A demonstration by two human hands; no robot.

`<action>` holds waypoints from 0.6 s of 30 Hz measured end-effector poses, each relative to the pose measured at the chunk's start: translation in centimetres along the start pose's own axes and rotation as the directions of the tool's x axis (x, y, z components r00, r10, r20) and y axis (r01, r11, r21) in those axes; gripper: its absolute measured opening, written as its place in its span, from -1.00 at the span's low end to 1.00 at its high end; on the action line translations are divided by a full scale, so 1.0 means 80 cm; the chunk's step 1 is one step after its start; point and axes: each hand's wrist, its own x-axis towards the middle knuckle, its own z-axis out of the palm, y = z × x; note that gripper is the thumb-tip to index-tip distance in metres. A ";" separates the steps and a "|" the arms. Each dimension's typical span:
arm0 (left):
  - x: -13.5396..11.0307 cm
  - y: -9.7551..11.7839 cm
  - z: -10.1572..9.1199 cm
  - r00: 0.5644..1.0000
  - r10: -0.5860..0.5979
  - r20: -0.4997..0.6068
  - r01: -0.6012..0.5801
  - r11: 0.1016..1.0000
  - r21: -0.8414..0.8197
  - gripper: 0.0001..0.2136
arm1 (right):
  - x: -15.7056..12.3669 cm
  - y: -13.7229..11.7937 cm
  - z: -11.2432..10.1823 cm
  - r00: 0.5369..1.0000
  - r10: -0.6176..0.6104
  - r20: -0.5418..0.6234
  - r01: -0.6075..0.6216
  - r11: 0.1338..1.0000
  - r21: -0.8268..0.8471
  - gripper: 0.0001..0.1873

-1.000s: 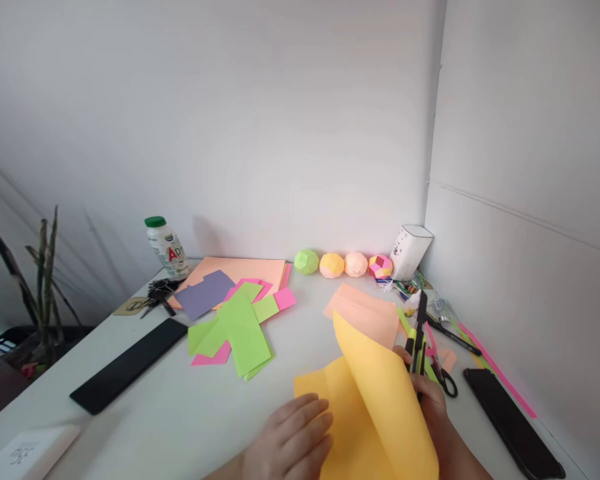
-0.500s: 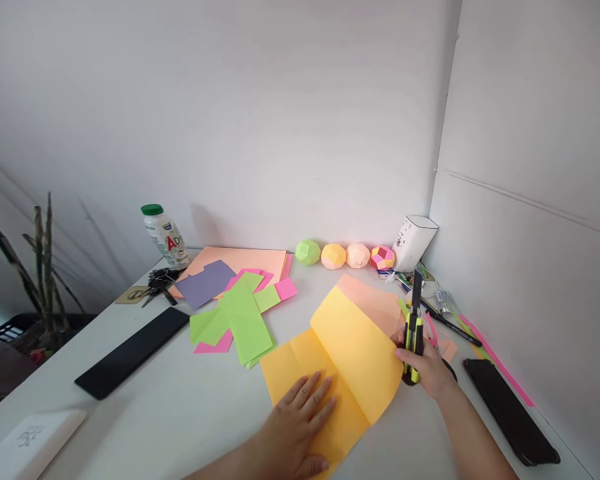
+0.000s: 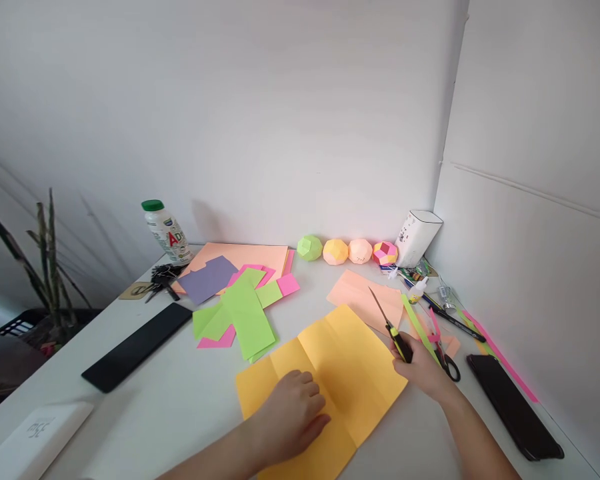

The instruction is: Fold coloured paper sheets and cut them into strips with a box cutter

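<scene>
A creased orange paper sheet [image 3: 340,360] lies unfolded and flat on the white table [image 3: 170,407] in front of me. My left hand [image 3: 293,413] presses down on its near left part, fingers curled against the paper. My right hand [image 3: 420,367] grips a yellow-and-black utility knife [image 3: 393,330] at the sheet's right edge, its blade pointing up and away to the left. A peach sheet [image 3: 365,300] lies just beyond the orange one.
Green, pink and purple paper pieces [image 3: 240,313] lie left of centre. A black ruler [image 3: 135,347], keys [image 3: 157,280] and a bottle [image 3: 165,233] are further left. Paper balls [image 3: 347,251] line the wall. Scissors [image 3: 445,357], pens and a phone [image 3: 513,413] lie on the right.
The orange sheet, lifted and curled a second ago, has been opened out flat. My left hand slid down onto it; my right hand tilted the knife from upright toward the left.
</scene>
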 end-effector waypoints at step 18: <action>0.007 -0.025 0.024 0.903 -0.032 -0.429 -0.042 0.986 -0.164 -0.79 | -0.021 -0.002 0.078 0.845 0.082 0.529 -0.382 0.784 0.490 -0.68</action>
